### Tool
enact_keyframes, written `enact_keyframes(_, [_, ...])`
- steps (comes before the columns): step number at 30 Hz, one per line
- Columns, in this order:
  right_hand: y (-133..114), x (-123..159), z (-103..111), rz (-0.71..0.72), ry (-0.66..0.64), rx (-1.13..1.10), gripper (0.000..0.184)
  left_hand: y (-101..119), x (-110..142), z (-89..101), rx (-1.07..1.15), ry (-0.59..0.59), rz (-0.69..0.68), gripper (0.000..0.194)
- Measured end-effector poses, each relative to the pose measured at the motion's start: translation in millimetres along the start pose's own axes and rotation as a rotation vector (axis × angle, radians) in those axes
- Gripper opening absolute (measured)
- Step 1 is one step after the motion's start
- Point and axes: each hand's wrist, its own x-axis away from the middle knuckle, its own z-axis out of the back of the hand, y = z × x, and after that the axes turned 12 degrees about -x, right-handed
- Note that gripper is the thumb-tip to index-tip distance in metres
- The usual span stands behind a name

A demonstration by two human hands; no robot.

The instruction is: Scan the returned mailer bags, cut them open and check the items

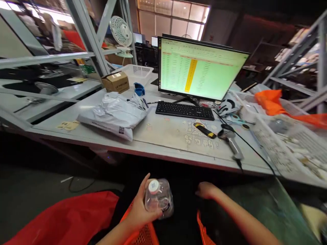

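Observation:
My left hand (141, 206) is wrapped round a clear plastic bottle (163, 197) with a white cap, held low in front of the desk's edge. Beneath that hand shows part of an orange plastic basket (143, 236). To the right, my right hand (205, 190) hangs below the desk edge, apart from the bottle. Its fingers are curled and partly lost in shadow, so I cannot make out whether anything is in them.
On the desk (158, 149) lie a white plastic parcel (114, 114), a keyboard (185, 111), a yellow-black box cutter (204, 130) and a corded barcode scanner (232, 143). Behind them stand a monitor (199, 68) and a cardboard box (116, 82). White baskets (278, 149) line the right.

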Motion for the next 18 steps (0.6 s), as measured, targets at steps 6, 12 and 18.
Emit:
enact_keyframes(6, [-130,74,46,0.143,0.103,-0.217,0.054,36,32,-7.1,-0.105,-0.230,-0.298,0.100])
enact_keyframes(12, [-210,86,59,0.176,0.374,0.219,0.040,66,77,-20.4,-0.293,-0.159,-0.561,0.078])
enact_keyframes(18, [-222,93,67,0.620,0.474,-0.037,0.021,96,94,12.7,-0.266,-0.404,-0.569,0.081])
